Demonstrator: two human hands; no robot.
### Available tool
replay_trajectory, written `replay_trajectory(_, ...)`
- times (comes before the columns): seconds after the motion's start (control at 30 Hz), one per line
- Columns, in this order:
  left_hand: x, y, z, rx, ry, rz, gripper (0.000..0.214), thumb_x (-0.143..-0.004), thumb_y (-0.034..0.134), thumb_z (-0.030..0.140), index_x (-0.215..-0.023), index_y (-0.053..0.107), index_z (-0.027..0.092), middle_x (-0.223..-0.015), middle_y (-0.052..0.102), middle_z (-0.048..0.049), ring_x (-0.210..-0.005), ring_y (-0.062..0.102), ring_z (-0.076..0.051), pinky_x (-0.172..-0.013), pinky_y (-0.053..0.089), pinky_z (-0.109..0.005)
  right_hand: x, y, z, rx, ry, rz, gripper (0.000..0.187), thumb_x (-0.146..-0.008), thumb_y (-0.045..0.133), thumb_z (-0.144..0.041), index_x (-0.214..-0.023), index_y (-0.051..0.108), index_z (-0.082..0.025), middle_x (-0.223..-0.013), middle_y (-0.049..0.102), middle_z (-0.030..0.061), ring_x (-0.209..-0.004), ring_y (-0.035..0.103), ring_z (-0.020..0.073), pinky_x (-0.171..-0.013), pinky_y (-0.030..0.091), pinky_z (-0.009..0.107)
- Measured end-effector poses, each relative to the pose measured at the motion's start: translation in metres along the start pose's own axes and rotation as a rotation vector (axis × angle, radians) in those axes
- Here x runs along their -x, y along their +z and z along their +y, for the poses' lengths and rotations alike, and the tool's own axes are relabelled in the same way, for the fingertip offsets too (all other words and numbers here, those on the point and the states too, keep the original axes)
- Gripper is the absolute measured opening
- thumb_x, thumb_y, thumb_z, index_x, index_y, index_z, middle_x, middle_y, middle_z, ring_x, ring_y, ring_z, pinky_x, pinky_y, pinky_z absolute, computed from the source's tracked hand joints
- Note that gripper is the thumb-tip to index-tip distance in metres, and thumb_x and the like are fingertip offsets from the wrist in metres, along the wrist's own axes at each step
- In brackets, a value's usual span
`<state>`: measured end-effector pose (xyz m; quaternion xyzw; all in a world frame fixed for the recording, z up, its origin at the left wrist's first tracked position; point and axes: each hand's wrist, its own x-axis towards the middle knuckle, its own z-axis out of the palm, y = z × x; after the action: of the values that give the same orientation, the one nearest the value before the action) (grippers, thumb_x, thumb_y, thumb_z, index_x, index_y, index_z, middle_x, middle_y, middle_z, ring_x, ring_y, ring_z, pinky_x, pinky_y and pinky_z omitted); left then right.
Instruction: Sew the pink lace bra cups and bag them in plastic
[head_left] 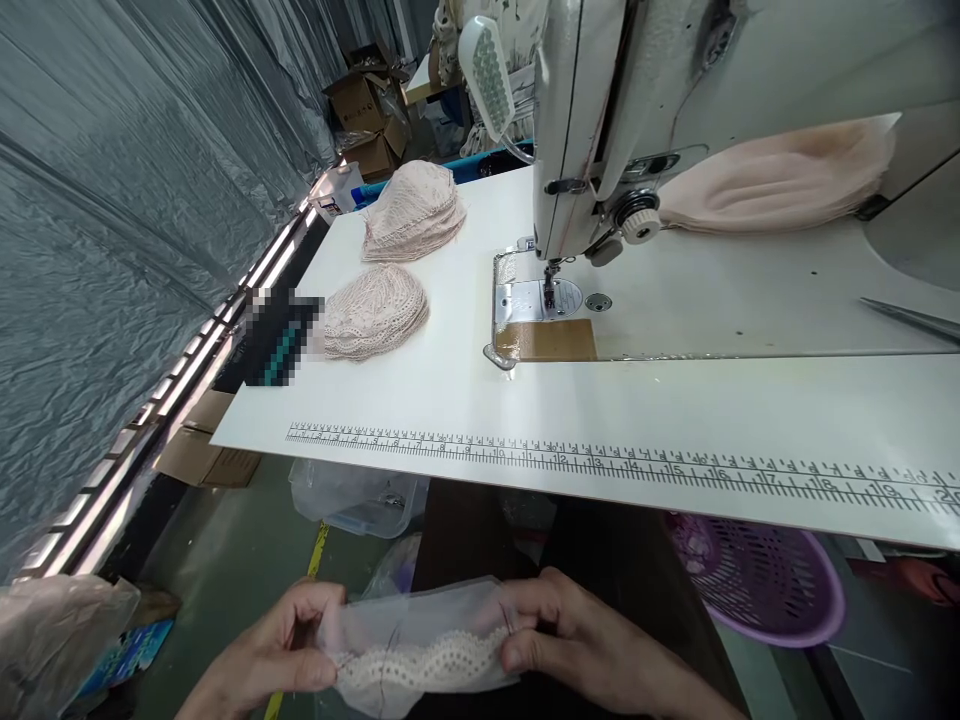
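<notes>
Below the table's front edge, a strip of sheer white mesh with scalloped lace trim (427, 655) is stretched between my two hands. Its left end is pinched between the thumb and fingers of my left hand (281, 645). My right hand (559, 630) grips the other end the same way. A dark seam line or thread crosses the mesh near its left part. Above my hands, on the white table, stands a sewing machine (592, 150), its needle and presser foot over the metal plate. Two stacks of beige lace cups, a nearer one (379, 312) and a farther one (414, 210), lie left of the machine.
A printed ruler (622, 462) runs along the table's front edge. Smooth beige fabric pieces (780, 180) lie behind the machine head, with scissors or tweezers (911, 318) at right. Underneath are a clear plastic bin (360, 495) and a purple basket (772, 575). Cardboard boxes (367, 110) stand behind.
</notes>
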<state>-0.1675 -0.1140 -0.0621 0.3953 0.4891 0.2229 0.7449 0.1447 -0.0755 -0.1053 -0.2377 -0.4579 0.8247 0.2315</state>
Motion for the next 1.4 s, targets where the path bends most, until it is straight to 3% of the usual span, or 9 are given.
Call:
replay_trajectory(0.27, -0.002, 0.003, 0.01, -0.169, 0.01, -0.035, 0.046, -0.067, 0.074, 0.054, -0.056, 0.052, 0.015, -0.058, 0.04, 0.0006, -0.056, 0.041, -0.013, -0.055, 0.024, -0.023, 0.006, -0.009, -0.001, -0.032, -0.02, -0.089, 0.042, -0.083, 0.061, -0.054, -0.101, 0.074, -0.019, -0.065, 0.052, -0.0016, -0.06, 0.042, 0.01, -0.057, 0.034, 0.021)
replay_trajectory(0.47, -0.005, 0.014, 0.01, -0.02, 0.002, 0.05, 0.048, -0.062, 0.078, 0.051, -0.053, 0.047, 0.016, -0.054, 0.04, 0.0012, -0.051, 0.039, -0.011, -0.052, 0.024, -0.022, 0.01, -0.014, 0.001, 0.037, -0.077, -0.058, 0.043, -0.088, 0.053, -0.056, -0.106, 0.072, -0.022, -0.065, 0.051, -0.0027, -0.06, 0.04, 0.0093, -0.059, 0.035, 0.02)
replay_trajectory(0.53, -0.005, 0.02, 0.009, 0.048, -0.03, 0.142, 0.051, -0.056, 0.082, 0.05, -0.053, 0.044, 0.016, -0.054, 0.041, 0.0016, -0.05, 0.038, -0.01, -0.051, 0.024, -0.021, 0.011, -0.01, 0.005, -0.083, -0.025, -0.079, 0.04, -0.08, 0.066, -0.051, -0.11, 0.07, -0.025, -0.069, 0.055, -0.0034, -0.062, 0.043, 0.0085, -0.061, 0.036, 0.019)
replay_trajectory(0.67, -0.005, 0.033, 0.013, 0.181, -0.057, 0.282, 0.054, -0.051, 0.086, 0.048, -0.053, 0.041, 0.016, -0.053, 0.039, 0.0036, -0.049, 0.039, -0.009, -0.051, 0.027, -0.019, 0.006, 0.005, 0.017, -0.329, 0.019, -0.037, 0.057, -0.058, 0.086, -0.024, -0.111, 0.066, -0.03, -0.087, 0.065, -0.0035, -0.077, 0.055, 0.011, -0.073, 0.042, 0.021)
replay_trajectory(0.87, -0.004, 0.037, 0.017, 0.223, -0.082, 0.344, 0.054, -0.049, 0.087, 0.046, -0.053, 0.042, 0.016, -0.053, 0.042, 0.0036, -0.05, 0.041, -0.01, -0.052, 0.03, -0.019, 0.001, 0.007, 0.02, -0.208, -0.028, 0.077, 0.025, -0.08, 0.069, -0.028, -0.104, 0.071, -0.023, -0.064, 0.05, -0.0058, -0.061, 0.042, 0.0076, -0.06, 0.035, 0.018)
replay_trajectory(1.1, -0.002, 0.02, 0.013, 0.025, -0.063, 0.237, 0.048, -0.056, 0.082, 0.05, -0.054, 0.049, 0.015, -0.055, 0.044, 0.0013, -0.052, 0.041, -0.011, -0.053, 0.027, -0.02, 0.007, -0.004, 0.011, -0.043, -0.028, 0.013, 0.031, -0.083, 0.064, -0.041, -0.106, 0.072, -0.021, -0.057, 0.042, -0.0063, -0.053, 0.032, 0.0066, -0.049, 0.026, 0.018)
replay_trajectory(1.17, -0.002, 0.014, 0.012, -0.056, -0.032, 0.148, 0.047, -0.061, 0.079, 0.05, -0.054, 0.049, 0.015, -0.055, 0.043, 0.001, -0.052, 0.041, -0.011, -0.053, 0.025, -0.021, 0.007, -0.006, 0.009, -0.027, -0.045, -0.028, 0.032, -0.085, 0.062, -0.042, -0.109, 0.071, -0.022, -0.061, 0.051, -0.0042, -0.055, 0.04, 0.0069, -0.052, 0.032, 0.018)
replay_trajectory(1.27, -0.004, 0.008, 0.011, -0.135, 0.008, 0.048, 0.047, -0.066, 0.075, 0.052, -0.053, 0.048, 0.016, -0.052, 0.039, 0.0012, -0.05, 0.039, -0.011, -0.052, 0.024, -0.022, 0.006, -0.007, 0.01, -0.091, -0.065, -0.076, 0.035, -0.088, 0.059, -0.045, -0.111, 0.07, -0.021, -0.078, 0.068, 0.0025, -0.074, 0.06, 0.0149, -0.072, 0.045, 0.026)
replay_trajectory(1.4, -0.004, 0.007, 0.014, -0.212, 0.022, -0.015, 0.044, -0.069, 0.072, 0.053, -0.053, 0.051, 0.017, -0.052, 0.042, -0.0007, -0.051, 0.041, -0.013, -0.054, 0.025, -0.025, 0.006, -0.008, 0.009, -0.131, -0.077, -0.084, 0.039, -0.088, 0.057, -0.048, -0.108, 0.072, -0.019, -0.088, 0.073, 0.0063, -0.088, 0.066, 0.023, -0.083, 0.048, 0.034)
